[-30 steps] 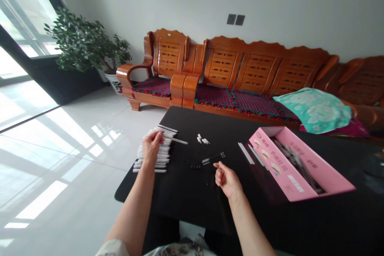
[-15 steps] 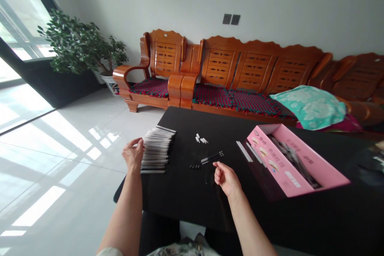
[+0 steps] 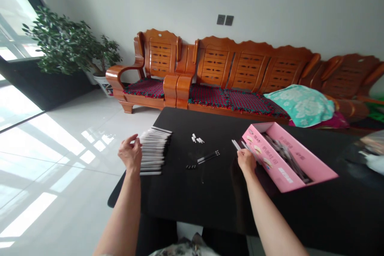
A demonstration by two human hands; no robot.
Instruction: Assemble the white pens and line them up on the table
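My left hand [image 3: 130,154] rests at the left end of a row of white pens [image 3: 153,150] on the black table [image 3: 210,192], its fingers loosely curled and touching the pen ends. My right hand [image 3: 246,160] lies by the near left corner of the pink box [image 3: 288,158], fingers bent over the white pen barrels [image 3: 237,145] that lie beside the box. Whether it grips one is hidden. Between the hands lie two black refills [image 3: 208,157], small black tips [image 3: 191,166] and white caps [image 3: 196,140].
The pink box holds several dark pen parts. A wooden sofa [image 3: 240,72] with a teal cushion [image 3: 300,104] stands behind the table, a potted plant [image 3: 66,44] to the left. The table's left edge runs just under my left hand, with white tiled floor beyond.
My right hand moved right from the table's middle to the white barrels by the pink box. My left hand put a pen onto the row and drew back to its left end.
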